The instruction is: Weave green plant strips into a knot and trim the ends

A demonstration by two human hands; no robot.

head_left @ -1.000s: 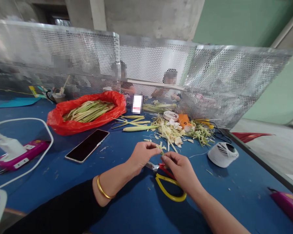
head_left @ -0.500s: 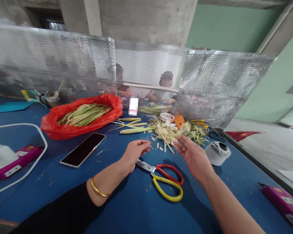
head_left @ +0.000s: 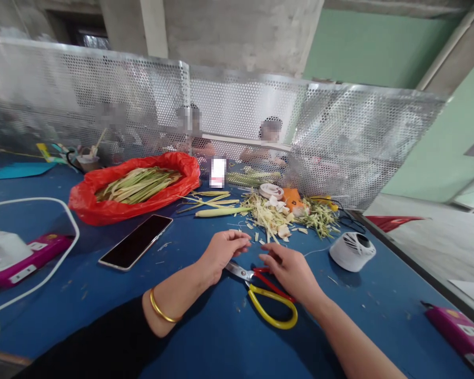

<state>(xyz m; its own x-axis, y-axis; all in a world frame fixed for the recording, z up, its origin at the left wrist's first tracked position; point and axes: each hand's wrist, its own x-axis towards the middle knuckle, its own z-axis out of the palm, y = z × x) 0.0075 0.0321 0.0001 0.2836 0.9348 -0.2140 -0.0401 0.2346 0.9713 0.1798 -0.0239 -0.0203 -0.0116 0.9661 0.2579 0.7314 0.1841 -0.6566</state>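
My left hand (head_left: 226, 253) is over the blue table with thumb and fingertips pinched together. Whatever they may hold is too small to make out. My right hand (head_left: 290, 268) faces it from the right, fingers loosely bent and thumb tip apart from them. Beneath lie scissors (head_left: 243, 273) with one red and one yellow handle; my right hand covers part of the red one. From the white thread spool (head_left: 352, 251), a thin thread runs left toward my right hand and vanishes behind it. Pale clippings (head_left: 270, 216) are heaped just beyond both hands.
At left are a red plastic bag (head_left: 87, 205) of long green-yellow leaf strips, a phone (head_left: 136, 242) and a magenta power strip (head_left: 35, 258). A pale stalk (head_left: 221, 211) lies ahead. A perforated metal screen (head_left: 237, 105) stands behind, with people beyond it. Another magenta strip (head_left: 458, 329) lies right.
My right hand has come left and nearer, from the clippings to above the scissors' red handle, its fingers bending inward. My left hand stays pinched almost in place. Thread beside the spool now shows.
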